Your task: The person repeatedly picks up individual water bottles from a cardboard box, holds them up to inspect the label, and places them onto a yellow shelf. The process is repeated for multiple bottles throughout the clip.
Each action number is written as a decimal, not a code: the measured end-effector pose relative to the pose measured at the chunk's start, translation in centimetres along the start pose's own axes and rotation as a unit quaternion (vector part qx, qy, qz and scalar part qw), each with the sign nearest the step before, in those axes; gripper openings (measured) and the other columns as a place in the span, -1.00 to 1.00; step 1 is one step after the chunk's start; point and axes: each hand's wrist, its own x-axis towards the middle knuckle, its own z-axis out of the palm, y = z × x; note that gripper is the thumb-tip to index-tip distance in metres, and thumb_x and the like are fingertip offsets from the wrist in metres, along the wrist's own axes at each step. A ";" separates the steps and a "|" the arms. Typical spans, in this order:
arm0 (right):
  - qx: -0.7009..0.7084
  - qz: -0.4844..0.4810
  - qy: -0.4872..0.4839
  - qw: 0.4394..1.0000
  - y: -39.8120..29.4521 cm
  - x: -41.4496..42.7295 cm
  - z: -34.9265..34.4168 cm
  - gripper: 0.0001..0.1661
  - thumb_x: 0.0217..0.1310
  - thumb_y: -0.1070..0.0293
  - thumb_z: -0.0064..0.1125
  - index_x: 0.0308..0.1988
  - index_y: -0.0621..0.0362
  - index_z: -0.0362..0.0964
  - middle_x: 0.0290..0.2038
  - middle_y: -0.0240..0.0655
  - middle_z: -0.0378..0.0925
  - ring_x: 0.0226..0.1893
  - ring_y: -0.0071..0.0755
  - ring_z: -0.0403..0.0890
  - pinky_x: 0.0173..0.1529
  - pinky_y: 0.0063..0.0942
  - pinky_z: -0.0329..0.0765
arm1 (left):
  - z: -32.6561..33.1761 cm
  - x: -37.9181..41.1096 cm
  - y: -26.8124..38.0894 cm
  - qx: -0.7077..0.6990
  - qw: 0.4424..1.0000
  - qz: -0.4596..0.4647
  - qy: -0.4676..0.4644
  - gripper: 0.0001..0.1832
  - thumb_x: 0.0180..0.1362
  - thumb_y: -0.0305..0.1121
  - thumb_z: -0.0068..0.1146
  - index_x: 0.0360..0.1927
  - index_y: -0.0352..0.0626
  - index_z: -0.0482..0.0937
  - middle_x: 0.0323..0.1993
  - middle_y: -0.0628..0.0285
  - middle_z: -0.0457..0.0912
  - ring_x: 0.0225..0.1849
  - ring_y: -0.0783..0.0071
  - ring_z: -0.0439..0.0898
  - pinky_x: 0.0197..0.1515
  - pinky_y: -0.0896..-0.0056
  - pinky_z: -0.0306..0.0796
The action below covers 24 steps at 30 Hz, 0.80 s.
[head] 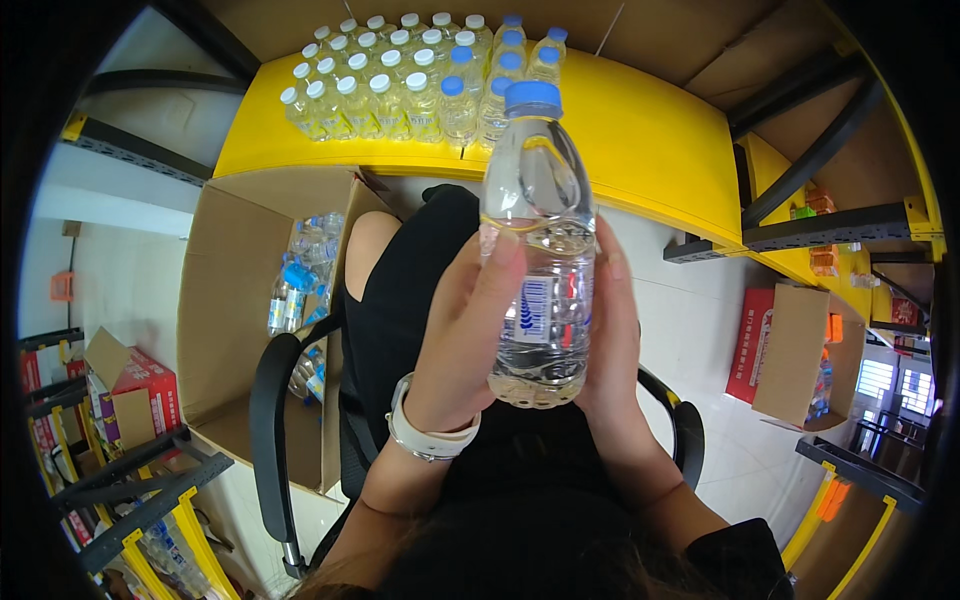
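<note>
A clear plastic water bottle with a blue cap stands upright in front of me, held up between both hands. My left hand wraps its left side, the thumb lying on the bottle. My right hand grips its right side, with most fingers hidden behind it. The bottle bears a barcode label. Beyond it, on a yellow shelf, stand rows of clear bottles with white caps and, beside them on the right, several bottles with blue caps.
An open cardboard box with loose bottles stands left of my legs, beside a chair armrest. Another cardboard box is on the floor at right. Metal racks flank both sides; a red carton is far left.
</note>
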 end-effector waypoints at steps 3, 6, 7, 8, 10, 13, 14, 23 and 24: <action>0.147 0.112 -0.057 0.981 -0.7 -0.4 1.0 -0.47 0.24 0.02 -0.48 0.03 0.15 0.07 -0.10 -0.28 0.30 -0.11 -0.48 0.37 -0.05 -0.52 0.34 | 0.4 -0.2 -0.6 0.027 1.000 0.000 0.017 -0.54 0.21 -0.12 -0.40 -0.03 -0.30 0.26 -0.19 0.17 0.45 -0.22 0.51 0.48 -0.18 0.54 0.37; 0.248 0.144 -0.115 0.951 -0.6 -0.3 0.1 -0.47 0.22 -0.02 -0.52 -0.07 0.12 0.21 -0.22 -0.32 0.41 -0.24 -0.48 0.48 -0.17 -0.51 0.46 | 0.6 -0.1 -0.8 0.113 0.992 0.049 0.012 -0.53 0.22 -0.13 -0.42 0.00 -0.31 0.23 -0.14 0.16 0.42 -0.12 0.50 0.41 -0.08 0.55 0.28; 0.254 0.147 -0.128 0.947 -0.7 -0.3 -0.1 -0.46 0.22 -0.03 -0.52 -0.04 0.13 0.17 -0.20 -0.30 0.39 -0.22 -0.45 0.47 -0.15 -0.50 0.45 | 0.6 -0.1 -0.8 0.153 0.986 0.069 0.011 -0.53 0.22 -0.13 -0.43 0.01 -0.32 0.22 -0.12 0.16 0.41 -0.09 0.50 0.40 -0.06 0.55 0.25; 0.260 0.151 -0.141 0.943 -0.7 -0.4 -0.3 -0.44 0.22 -0.04 -0.52 -0.02 0.13 0.13 -0.17 -0.28 0.38 -0.20 -0.43 0.46 -0.14 -0.48 0.44 | 0.5 0.0 -0.7 0.212 0.975 0.067 0.018 -0.53 0.21 -0.10 -0.43 0.01 -0.25 0.23 -0.08 0.13 0.37 0.01 0.35 0.25 0.01 0.34 0.06; 0.264 0.151 -0.149 0.941 -0.8 -0.4 -0.3 -0.42 0.21 -0.06 -0.53 0.01 0.15 0.09 -0.15 -0.26 0.37 -0.17 -0.41 0.45 -0.11 -0.46 0.42 | 0.0 0.1 -0.5 0.321 0.944 0.070 0.027 -0.53 0.19 -0.05 -0.44 0.01 -0.15 0.24 0.00 0.08 0.30 0.16 0.10 -0.01 0.10 0.00 -0.29; 0.242 0.150 -0.133 0.949 -1.1 -0.3 0.0 -0.40 0.21 -0.08 -0.54 0.01 0.16 0.08 -0.15 -0.24 0.37 -0.17 -0.39 0.45 -0.10 -0.45 0.42 | -0.2 0.0 0.0 0.454 0.884 0.105 0.045 -0.51 0.17 -0.01 -0.49 0.03 -0.08 0.25 0.06 0.04 0.23 0.24 -0.10 -0.32 0.05 -0.24 -0.65; 0.226 0.153 -0.123 0.954 -1.3 -0.3 0.1 -0.39 0.21 -0.08 -0.54 0.01 0.17 0.08 -0.15 -0.23 0.37 -0.17 -0.37 0.45 -0.12 -0.44 0.43 | 0.0 -0.1 0.4 0.480 0.869 0.107 0.058 -0.52 0.18 -0.04 -0.45 0.02 -0.12 0.27 0.05 0.06 0.26 0.24 -0.05 -0.19 0.09 -0.21 -0.56; 0.123 0.114 -0.140 0.976 -1.4 -0.4 -0.3 -0.40 0.21 -0.06 -0.54 0.00 0.21 0.06 -0.21 -0.15 0.39 -0.38 -0.31 0.54 -0.34 -0.43 0.53 | -0.2 0.2 0.8 0.299 0.948 0.105 0.038 -0.67 0.15 -0.28 -0.18 -0.12 -0.33 0.35 -0.43 0.29 0.48 -0.37 0.67 0.42 -0.30 0.72 0.28; 0.117 0.107 -0.129 0.979 -1.3 -0.4 -0.2 -0.40 0.21 -0.05 -0.54 0.00 0.21 0.05 -0.22 -0.16 0.39 -0.40 -0.31 0.54 -0.35 -0.43 0.53 | -0.1 0.3 0.8 0.288 0.947 0.130 0.060 -0.70 0.14 -0.32 -0.14 -0.14 -0.36 0.36 -0.44 0.29 0.48 -0.37 0.69 0.42 -0.34 0.75 0.29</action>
